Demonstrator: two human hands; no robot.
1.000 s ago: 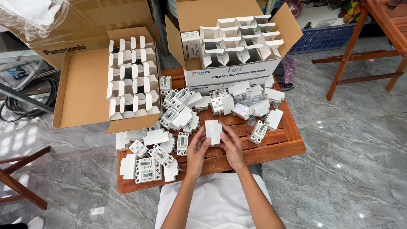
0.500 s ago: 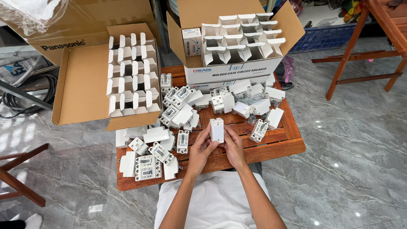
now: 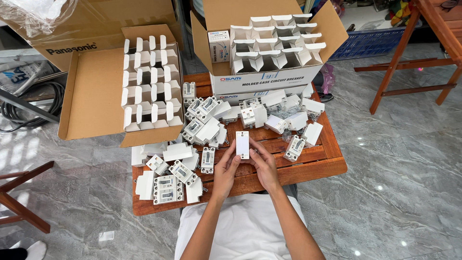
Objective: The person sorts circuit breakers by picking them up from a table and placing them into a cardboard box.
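**Holding one small white box over a crowded wooden table**

Crowding the wooden table [image 3: 317,166]: loose white breakers and small white cartons, heaped thickest along the far half. Lying just left of the hands, a single upright breaker [image 3: 208,160]; further left, a cluster of breakers [image 3: 168,180] near the front-left corner. Resting just right of the hands, a tilted breaker [image 3: 294,148]. Piled behind the held item, toward the far edge, a mixed heap of breakers and cartons [image 3: 250,113].

Standing at the far edge, an open cardboard box [image 3: 262,82] filled with rows of small white cartons, flaps up. Sitting at the far left, overhanging the table, a second open cardboard box [image 3: 96,91], likewise packed with white cartons along its right half. Lying on the grey marble floor at far left, coiled black cable [image 3: 29,103]. Showing at right, a reddish wooden frame [image 3: 409,53]; at lower left, another wooden leg [image 3: 21,207].

Held between both hands, above the near middle of the table: small white box [image 3: 242,144], upright, flat face toward the camera. Gripping its lower left edge with fingertips, left hand [image 3: 226,171]. Gripping its lower right edge, right hand [image 3: 264,166]. Projecting above both sets of fingers, the upper half of the box, clear of the heap behind.
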